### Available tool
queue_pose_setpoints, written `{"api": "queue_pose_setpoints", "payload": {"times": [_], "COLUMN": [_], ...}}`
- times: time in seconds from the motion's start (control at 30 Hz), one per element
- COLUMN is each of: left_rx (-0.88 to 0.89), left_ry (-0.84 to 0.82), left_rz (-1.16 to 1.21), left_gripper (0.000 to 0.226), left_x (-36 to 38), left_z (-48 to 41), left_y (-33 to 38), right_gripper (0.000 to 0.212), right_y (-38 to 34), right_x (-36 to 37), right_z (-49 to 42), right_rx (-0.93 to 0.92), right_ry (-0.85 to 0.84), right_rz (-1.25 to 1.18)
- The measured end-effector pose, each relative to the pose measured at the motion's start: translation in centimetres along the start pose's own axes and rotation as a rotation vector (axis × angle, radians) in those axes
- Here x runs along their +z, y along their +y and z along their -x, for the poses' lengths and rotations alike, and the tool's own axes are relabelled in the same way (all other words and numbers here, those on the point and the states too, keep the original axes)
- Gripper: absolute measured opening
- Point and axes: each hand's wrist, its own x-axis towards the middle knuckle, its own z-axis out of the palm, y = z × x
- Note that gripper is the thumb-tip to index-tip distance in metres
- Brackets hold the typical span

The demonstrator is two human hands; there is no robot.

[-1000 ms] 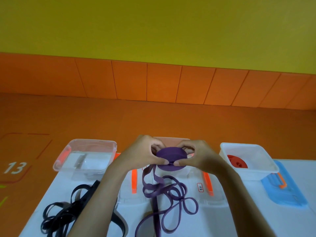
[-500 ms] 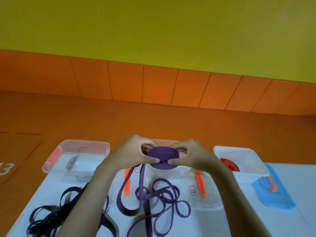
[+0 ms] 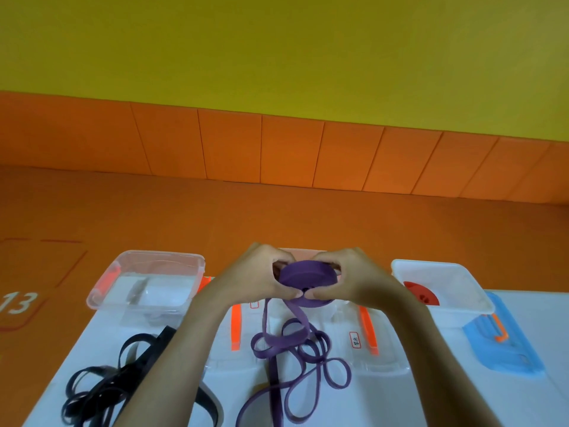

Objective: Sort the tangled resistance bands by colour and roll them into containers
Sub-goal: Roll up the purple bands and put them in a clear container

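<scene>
My left hand (image 3: pixel 261 272) and my right hand (image 3: pixel 348 277) both grip a flat roll of purple band (image 3: pixel 303 277), held above the table in front of the middle container (image 3: pixel 304 251). The loose rest of the purple band (image 3: pixel 295 349) hangs from the roll and lies in tangled loops on the white table. A tangle of black band (image 3: pixel 101 386) lies at the near left, partly under my left forearm. A red rolled band (image 3: pixel 421 292) sits inside the white container (image 3: pixel 446 269) on the right.
A clear container (image 3: pixel 147 263) with an orange clip stands at the left. Clear lids with orange clips (image 3: pixel 368 331) lie on the table (image 3: pixel 523 396) under my hands. A blue lid (image 3: pixel 508 343) lies right of the white container. An orange floor and wall lie beyond.
The loose purple band has shifted on the table as the roll turned between my hands. The view moved slightly; both hands stay on the roll.
</scene>
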Motion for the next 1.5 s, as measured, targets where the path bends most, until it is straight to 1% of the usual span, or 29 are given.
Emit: {"api": "queue_pose_setpoints", "payload": {"times": [0.1, 0.2, 0.27, 0.3, 0.4, 0.47, 0.53, 0.63, 0.73, 0.83, 0.9, 0.93, 1.03, 1.07, 1.13, 1.2, 1.3, 1.37, 1.5], "left_rx": [0.019, 0.024, 0.038, 0.045, 0.045, 0.028, 0.011, 0.020, 0.059, 0.057, 0.051, 0.048, 0.051, 0.060, 0.083, 0.106, 0.106, 0.071, 0.077], "left_ry": [0.033, 0.086, 0.091, 0.085, 0.038, 0.005, -0.018, -0.001, 0.080, 0.142, 0.133, 0.120, 0.094, 0.096, 0.121, 0.159, 0.199, 0.181, 0.106], "left_rz": [0.041, 0.184, 0.267, 0.256, 0.131, 0.088, 0.051, 0.019, 0.131, 0.237, 0.235, 0.219, 0.151, 0.130, 0.133, 0.193, 0.269, 0.325, 0.250], "left_gripper": [0.020, 0.028, 0.029, 0.027, 0.020, 0.019, 0.020, 0.021, 0.027, 0.031, 0.029, 0.027, 0.023, 0.022, 0.024, 0.029, 0.035, 0.032, 0.028], "left_x": [0.5, 0.4, 0.1, -0.1, -0.3, -0.3, -0.2, 0.3, 0.7, 0.5, 0.3, 0.3, 0.2, 0.2, 0.4, 0.5, 0.1, -0.3, -0.1], "left_z": [0.0, 0.3, 0.7, 0.8, 0.7, 0.7, 0.6, 0.5, 0.6, 1.0, 1.1, 1.1, 1.0, 1.0, 1.1, 1.3, 1.9, 2.2, 2.0], "left_y": [-0.1, -0.3, -0.4, -0.5, -0.5, -0.4, -0.5, -0.3, -0.3, -0.6, -0.6, -0.4, 0.2, 0.4, 0.6, 0.5, -0.1, -0.5, -0.6], "right_gripper": [0.018, 0.020, 0.023, 0.023, 0.022, 0.027, 0.029, 0.021, 0.016, 0.016, 0.019, 0.021, 0.026, 0.026, 0.026, 0.026, 0.027, 0.027, 0.028], "right_y": [-0.1, 0.8, 1.1, 1.1, 1.1, 0.9, 0.7, 0.4, 0.5, 0.8, 0.7, 0.6, 0.1, -0.1, -0.3, -0.1, 0.6, 0.9, 0.9], "right_x": [-0.5, -1.0, -0.8, -0.5, 0.2, 0.1, -0.1, -1.0, -2.1, -2.3, -1.9, -1.7, -1.2, -1.2, -1.5, -1.9, -2.1, -1.7, -0.7], "right_z": [0.1, 1.0, 1.6, 1.7, 1.7, 1.6, 1.4, 1.5, 2.1, 2.7, 2.8, 2.7, 1.9, 1.7, 1.5, 1.8, 2.5, 2.9, 2.8], "right_rx": [-0.042, -0.021, 0.014, 0.027, 0.067, 0.095, 0.118, 0.121, 0.102, 0.087, 0.090, 0.089, 0.075, 0.084, 0.085, 0.060, 0.061, 0.098, 0.139], "right_ry": [0.026, 0.130, 0.154, 0.143, 0.050, -0.047, -0.088, -0.056, 0.015, 0.083, 0.058, 0.032, -0.048, -0.061, -0.044, 0.025, 0.116, 0.110, 0.002], "right_rz": [-0.017, -0.231, -0.396, -0.436, -0.400, -0.357, -0.326, -0.309, -0.392, -0.495, -0.502, -0.464, -0.243, -0.219, -0.241, -0.299, -0.474, -0.534, -0.442]}}
